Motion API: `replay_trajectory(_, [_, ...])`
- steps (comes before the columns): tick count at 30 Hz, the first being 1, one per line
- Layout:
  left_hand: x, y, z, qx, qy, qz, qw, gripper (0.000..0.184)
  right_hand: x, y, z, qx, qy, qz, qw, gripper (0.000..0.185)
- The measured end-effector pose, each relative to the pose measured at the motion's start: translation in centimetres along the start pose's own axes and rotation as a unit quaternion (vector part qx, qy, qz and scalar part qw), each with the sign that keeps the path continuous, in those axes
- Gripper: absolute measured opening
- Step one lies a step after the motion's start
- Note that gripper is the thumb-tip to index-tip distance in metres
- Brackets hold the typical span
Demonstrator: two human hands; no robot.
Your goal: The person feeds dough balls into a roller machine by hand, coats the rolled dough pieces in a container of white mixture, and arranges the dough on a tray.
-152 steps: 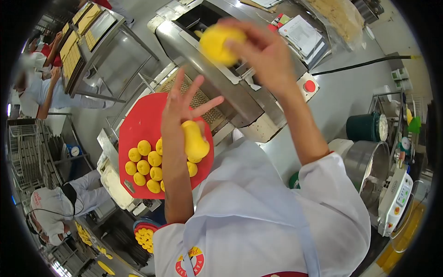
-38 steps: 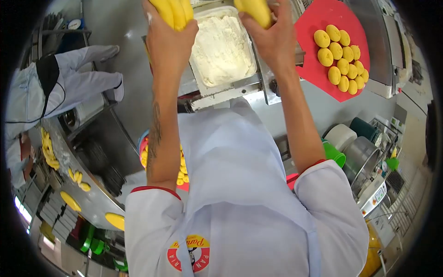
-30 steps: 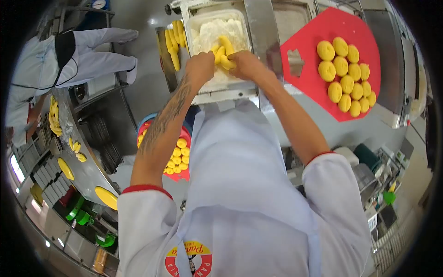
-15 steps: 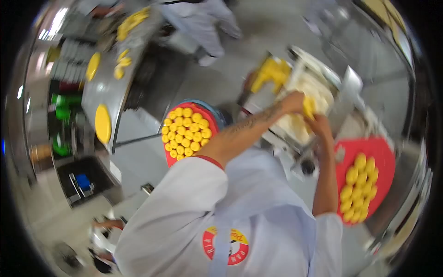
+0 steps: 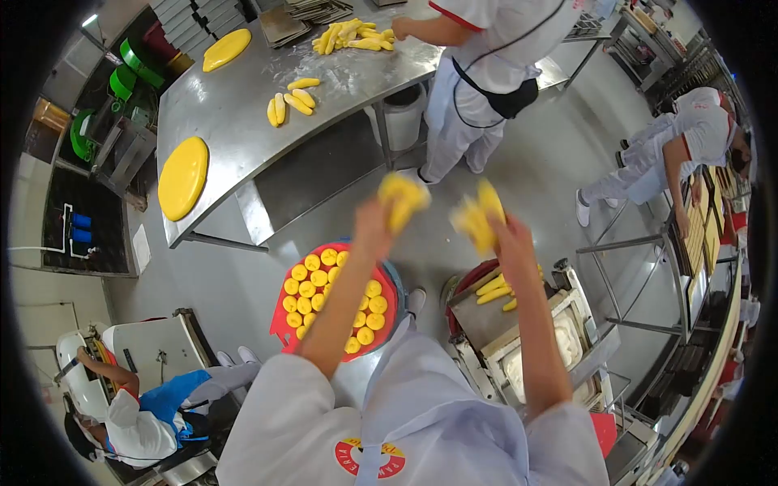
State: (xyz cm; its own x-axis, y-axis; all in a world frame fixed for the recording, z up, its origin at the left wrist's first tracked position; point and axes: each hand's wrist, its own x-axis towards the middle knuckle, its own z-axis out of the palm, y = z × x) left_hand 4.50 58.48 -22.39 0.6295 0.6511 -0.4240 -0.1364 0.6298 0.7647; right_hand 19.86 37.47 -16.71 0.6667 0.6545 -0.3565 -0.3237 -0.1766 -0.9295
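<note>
My left hand [image 5: 374, 231] is closed around yellow dough pieces [image 5: 403, 199], raised in front of me and blurred by motion. Slightly apart on the right, my right hand [image 5: 514, 245] grips more yellow dough pieces [image 5: 480, 220]. Below my left forearm, a red board [image 5: 279, 326] carries many round yellow dough balls [image 5: 306, 288], partly covered by the arm. Under my right forearm stands a machine [image 5: 494, 356] with a whitish, floury-looking bed [image 5: 559, 344]. Long yellow dough rolls [image 5: 493, 288] lie on its metal plate, partly hidden by my hand.
A steel table [image 5: 243, 154] at upper left bears dough rolls [image 5: 344, 36] and yellow dough discs [image 5: 184, 178]. A co-worker [image 5: 478, 81] reaches over it. Another person [image 5: 689, 138] bends at racks on the right; one more [image 5: 154, 421] works at lower left.
My hands have come away from the machine's bed, moving left and apart, each with yellow dough. The view has swung, bringing the steel table and co-workers more into sight.
</note>
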Motion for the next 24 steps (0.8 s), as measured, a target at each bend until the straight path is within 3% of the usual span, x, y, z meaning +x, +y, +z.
replay_trajectory(1, [3.3,3.8,-0.3,-0.026,0.001,0.08,0.996,0.035,4.4,-3.8,4.9,0.1,-0.037,-0.021,0.994,0.045])
replay_trajectory(2, [5.9,8.8,0.2,-0.102,-0.064,0.088,0.989,0.048,10.4,-5.2,6.3,0.134,-0.179,-0.031,0.974,0.059])
replay_trajectory(3, [10.6,11.3,-1.5,-0.158,-0.146,0.093,0.972,0.065,14.6,-7.3,9.0,0.078,-0.147,0.001,0.986,0.075])
replay_trajectory(4, [14.4,12.6,-3.5,-0.159,-0.077,0.074,0.981,0.081,17.8,-7.4,10.9,-0.031,-0.03,-0.021,0.999,0.086])
replay_trajectory(5, [16.4,11.7,-6.6,-0.153,-0.04,0.053,0.986,0.089,20.1,-6.4,11.0,-0.141,-0.037,-0.034,0.989,0.091])
replay_trajectory(6, [18.5,10.8,-9.7,-0.148,-0.003,0.03,0.989,0.099,18.9,-4.8,11.3,-0.086,-0.086,-0.008,0.993,0.088])
replay_trajectory(7, [18.1,9.1,-10.7,-0.126,0.011,-0.004,0.992,0.092,16.9,-2.5,10.8,-0.025,-0.115,0.022,0.993,0.084])
replay_trajectory(8, [20.8,4.7,-16.1,-0.052,-0.093,0.005,0.994,0.085,14.8,1.0,9.4,-0.023,-0.191,-0.034,0.981,0.076])
replay_trajectory(9, [18.7,1.5,-16.3,-0.027,-0.072,-0.017,0.997,0.078,11.3,4.7,7.9,-0.006,-0.188,-0.028,0.982,0.066])
replay_trajectory(11, [11.6,-6.6,-12.2,0.149,0.007,-0.084,0.985,0.054,2.2,11.7,3.9,0.019,-0.074,0.101,0.992,0.055])
replay_trajectory(13, [6.0,-17.6,-11.5,0.244,-0.181,-0.114,0.946,0.03,-4.9,20.3,0.4,0.108,0.091,0.183,0.973,0.045])
replay_trajectory(14, [3.1,-22.5,-9.4,0.214,-0.236,-0.154,0.935,0.023,-7.6,23.1,-1.2,0.041,0.177,0.207,0.961,0.04])
replay_trajectory(15, [-1.0,-26.5,-5.6,0.199,-0.198,-0.209,0.937,0.026,-9.6,25.3,-2.9,-0.026,0.257,0.23,0.938,0.037])
replay_trajectory(16, [-2.7,-28.3,-1.9,0.391,-0.316,-0.149,0.852,0.028,-10.9,27.1,-4.0,-0.007,0.316,0.208,0.926,0.039])
replay_trajectory(18, [-2.8,-34.6,3.2,0.435,-0.331,-0.064,0.835,0.036,-9.9,28.2,-7.3,-0.062,0.413,0.168,0.893,0.045])
replay_trajectory(21, [1.8,-43.1,9.0,0.647,-0.332,0.039,0.685,0.06,-4.7,29.9,-13.8,-0.214,0.531,0.133,0.809,0.061])
replay_trajectory(22, [2.5,-45.8,8.7,0.656,-0.307,0.028,0.689,0.066,-1.9,32.2,-16.1,-0.226,0.575,0.117,0.778,0.068])
replay_trajectory(24, [3.3,-51.0,7.2,0.673,-0.257,0.007,0.693,0.078,2.7,37.6,-20.3,-0.195,0.631,0.178,0.729,0.093])
